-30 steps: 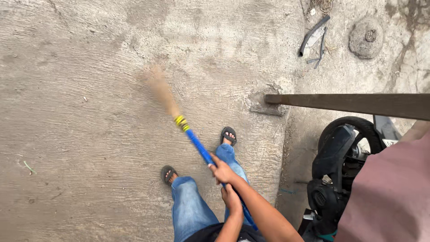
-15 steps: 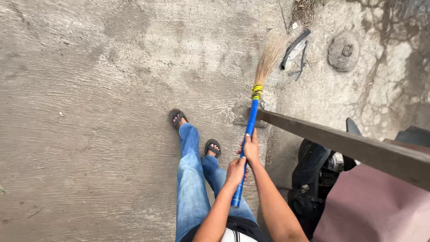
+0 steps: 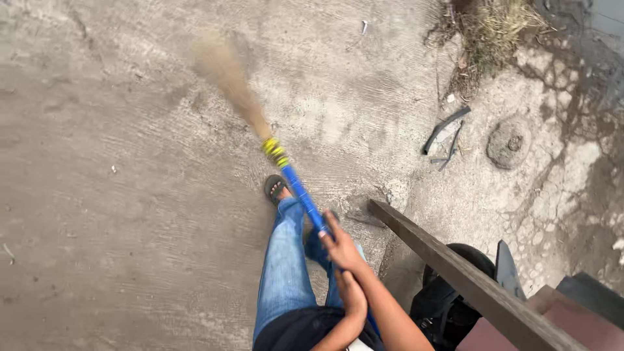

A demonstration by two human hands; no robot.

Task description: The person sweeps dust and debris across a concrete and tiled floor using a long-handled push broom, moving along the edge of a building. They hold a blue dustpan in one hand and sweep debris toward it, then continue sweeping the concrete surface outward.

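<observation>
My fingers are wrapped tight round the blue handle of the broom: my right hand grips higher along it, my left hand is clenched on its near end close to my waist. Half a second ago the bristles pointed to the right, toward the dark scrap by the concrete floor's far right edge; now they blur at the far left, mid-swing, so I judge the sweeping is well under way. A wooden beam crosses at my right.
</observation>
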